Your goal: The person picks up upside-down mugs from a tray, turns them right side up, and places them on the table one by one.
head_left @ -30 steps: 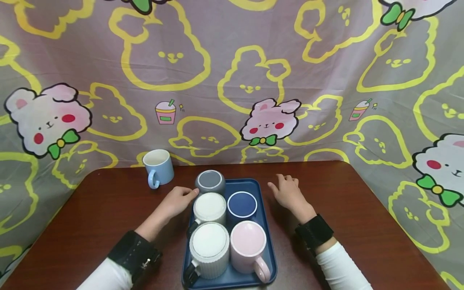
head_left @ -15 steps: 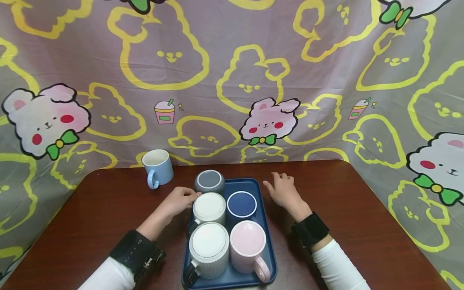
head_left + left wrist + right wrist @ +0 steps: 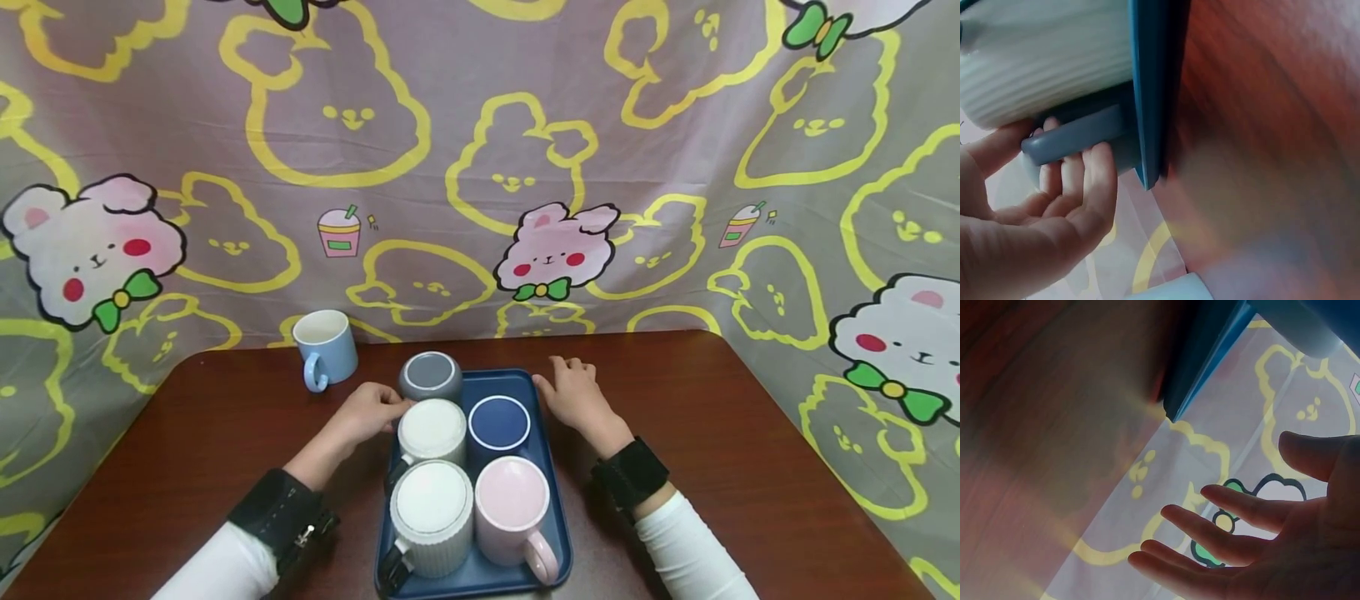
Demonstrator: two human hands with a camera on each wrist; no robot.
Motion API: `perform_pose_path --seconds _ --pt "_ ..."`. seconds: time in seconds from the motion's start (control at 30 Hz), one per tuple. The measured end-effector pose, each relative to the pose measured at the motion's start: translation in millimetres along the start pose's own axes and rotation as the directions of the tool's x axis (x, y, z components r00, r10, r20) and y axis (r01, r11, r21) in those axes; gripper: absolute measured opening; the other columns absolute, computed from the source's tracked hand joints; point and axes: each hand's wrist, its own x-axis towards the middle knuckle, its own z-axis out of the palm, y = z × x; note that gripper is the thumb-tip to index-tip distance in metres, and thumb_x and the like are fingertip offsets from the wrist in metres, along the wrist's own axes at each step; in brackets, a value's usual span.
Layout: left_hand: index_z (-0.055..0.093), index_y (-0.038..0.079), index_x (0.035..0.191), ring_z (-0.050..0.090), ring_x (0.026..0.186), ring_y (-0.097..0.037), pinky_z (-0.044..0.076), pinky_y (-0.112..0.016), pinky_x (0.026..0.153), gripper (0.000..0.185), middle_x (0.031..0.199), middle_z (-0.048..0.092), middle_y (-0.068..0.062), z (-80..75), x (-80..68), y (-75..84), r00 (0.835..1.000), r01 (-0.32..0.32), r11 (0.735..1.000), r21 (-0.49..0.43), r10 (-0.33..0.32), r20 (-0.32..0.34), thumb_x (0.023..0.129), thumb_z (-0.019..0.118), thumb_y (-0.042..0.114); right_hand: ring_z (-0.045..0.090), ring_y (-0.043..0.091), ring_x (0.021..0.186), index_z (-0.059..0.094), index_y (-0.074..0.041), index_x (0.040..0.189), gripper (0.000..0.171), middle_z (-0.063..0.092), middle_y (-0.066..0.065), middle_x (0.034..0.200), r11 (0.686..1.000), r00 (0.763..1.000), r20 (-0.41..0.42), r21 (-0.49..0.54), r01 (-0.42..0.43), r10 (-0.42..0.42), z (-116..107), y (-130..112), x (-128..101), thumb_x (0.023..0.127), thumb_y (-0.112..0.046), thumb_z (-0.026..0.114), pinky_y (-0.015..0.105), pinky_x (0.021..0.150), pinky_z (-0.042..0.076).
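Note:
A blue tray bears several mugs with their bases up. My left hand is at its far left corner and holds the handle of a grey mug, fingers and thumb curled about it. In front of that mug stand a white mug and a ribbed white mug, both with dark handles. A navy mug and a pink mug fill the right side. My right hand hovers beside the tray's far right edge, fingers spread and holding nothing.
A light-blue mug stands upright at the back left of the brown table. Behind the table hangs a patterned cloth with cartoon figures.
My right hand has come left, closer to the tray's edge. The left fingers have reached in round the grey mug's handle, and that mug has shifted very slightly left.

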Motion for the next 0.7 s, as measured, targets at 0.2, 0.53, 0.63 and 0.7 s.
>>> perform_pose_path --seconds 0.2,0.53,0.63,0.7 --pt "0.064 0.002 0.067 0.047 0.052 -0.012 0.035 -0.024 0.048 0.028 0.055 0.049 0.001 -1.1 -1.2 4.2 0.996 -0.084 0.988 0.129 0.087 -0.017 0.087 0.064 0.021 0.037 0.048 0.122 0.042 0.003 0.137 0.057 0.044 0.031 0.133 1.0 1.0 0.003 -0.001 0.017 -0.017 3.7 -1.9 1.3 0.098 -0.037 0.049 0.056 0.094 0.044" --pt "0.057 0.009 0.054 0.035 0.044 -0.01 0.024 -0.023 0.043 0.034 0.047 0.036 0.004 6.7 -4.2 8.0 0.981 -0.1 0.963 0.249 0.137 -0.136 0.085 0.065 0.02 0.037 0.047 0.123 0.042 0.002 0.137 0.056 0.043 0.03 0.135 1.0 1.0 0.022 0.008 0.012 -0.012 3.8 -4.1 1.9 0.098 -0.037 0.049 0.057 0.095 0.043" --pt "0.066 0.006 0.063 0.042 0.047 -0.012 0.028 -0.024 0.044 0.026 0.049 0.043 0.003 8.1 -5.8 8.3 0.977 -0.082 0.962 0.259 0.129 -0.169 0.084 0.067 0.02 0.037 0.048 0.124 0.043 0.001 0.137 0.055 0.043 0.029 0.135 1.0 1.0 0.026 0.009 0.013 -0.013 3.0 -5.8 2.1 0.098 -0.038 0.048 0.056 0.096 0.043" --pt "0.071 0.003 0.072 0.047 0.051 -0.014 0.032 -0.025 0.046 0.022 0.052 0.05 0.001 8.1 -6.7 8.4 0.975 -0.069 0.964 0.257 0.12 -0.187 0.084 0.068 0.021 0.037 0.047 0.123 0.043 0.001 0.137 0.055 0.044 0.029 0.135 1.0 1.0 0.025 0.007 0.013 -0.014 2.5 -6.8 2.2 0.098 -0.038 0.048 0.056 0.096 0.044"
